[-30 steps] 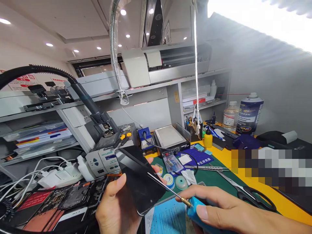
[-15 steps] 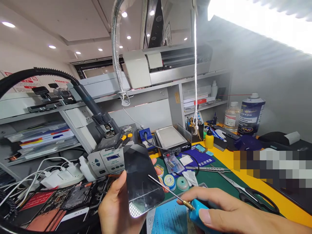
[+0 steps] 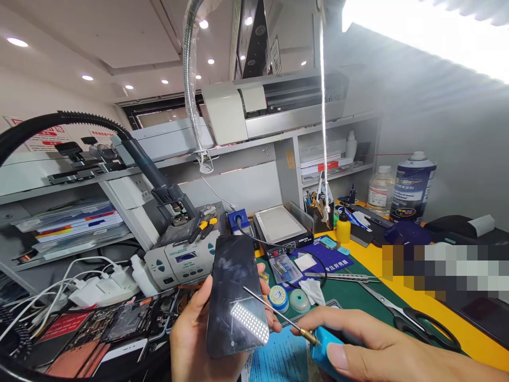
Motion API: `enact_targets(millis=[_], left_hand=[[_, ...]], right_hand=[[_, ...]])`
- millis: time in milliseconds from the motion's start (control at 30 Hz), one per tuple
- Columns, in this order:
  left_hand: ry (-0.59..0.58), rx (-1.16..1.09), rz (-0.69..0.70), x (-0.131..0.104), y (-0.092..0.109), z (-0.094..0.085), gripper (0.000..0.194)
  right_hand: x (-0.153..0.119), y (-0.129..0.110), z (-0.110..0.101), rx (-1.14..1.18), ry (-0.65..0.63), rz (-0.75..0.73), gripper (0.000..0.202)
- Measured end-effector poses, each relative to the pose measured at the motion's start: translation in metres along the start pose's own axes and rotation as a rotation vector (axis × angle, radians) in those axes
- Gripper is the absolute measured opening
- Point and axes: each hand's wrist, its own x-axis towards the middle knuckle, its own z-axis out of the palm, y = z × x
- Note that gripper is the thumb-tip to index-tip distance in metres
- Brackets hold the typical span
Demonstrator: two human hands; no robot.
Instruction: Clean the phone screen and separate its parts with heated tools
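Observation:
My left hand (image 3: 189, 326) wraps round a black phone (image 3: 233, 276), thumb on one edge and fingertips on the other. Its glossy, smudged face is turned to me and reflects a dotted lamp near the lower end. I cannot tell whether it is a whole phone or only its screen. In my right hand (image 3: 369, 345) is a blue-handled tool (image 3: 326, 353) with a brass collar and a long thin metal shaft. The shaft's tip lies in front of the phone's middle; whether it touches the glass is unclear. Beneath both hands is a blue printed sheet (image 3: 276, 356).
Scissors (image 3: 413, 321) and tweezers (image 3: 345, 277) lie on the green mat at right. Small round tins (image 3: 278, 298) sit behind the phone. A soldering station (image 3: 181, 260) and phone parts (image 3: 127, 321) are at left. A spray can (image 3: 412, 188) stands back right.
The phone has shifted slightly right and been tilted, so the lamp reflection moved from its bottom edge up onto its lower face. My right hand and the tool have barely moved.

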Motion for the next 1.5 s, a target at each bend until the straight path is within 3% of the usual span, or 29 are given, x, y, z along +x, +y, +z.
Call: enact_targets(millis=[133,467,800,1000,1167,1333,1500], left_hand=[[-0.082,-0.063,-0.024,0.0,0.0,0.004,0.063],[-0.083,-0.023,-0.016,-0.001,-0.002,0.01,0.069],[-0.129,-0.014,-0.022,0.002,-0.004,0.001,0.07],[-0.223,-0.016,-0.013,0.002,-0.006,0.001,0.07],[-0.294,0.005,-0.013,0.003,-0.008,-0.003,0.076],[-0.343,-0.003,-0.019,0.004,-0.007,-0.005,0.062],[-0.33,-0.012,-0.048,0.002,-0.006,-0.003,0.052]], right_hand=[[-0.001,0.0,0.0,-0.028,0.012,0.04,0.049],[-0.001,0.001,-0.001,-0.096,0.026,0.014,0.056],[0.0,0.002,-0.003,-0.119,0.033,0.015,0.051],[0.001,0.001,0.0,-0.024,0.045,-0.065,0.046],[-0.001,-0.001,0.002,-0.057,0.096,0.008,0.045],[0.0,0.007,0.003,0.094,0.06,-0.011,0.048],[0.002,0.007,0.005,0.281,0.003,-0.08,0.038]])
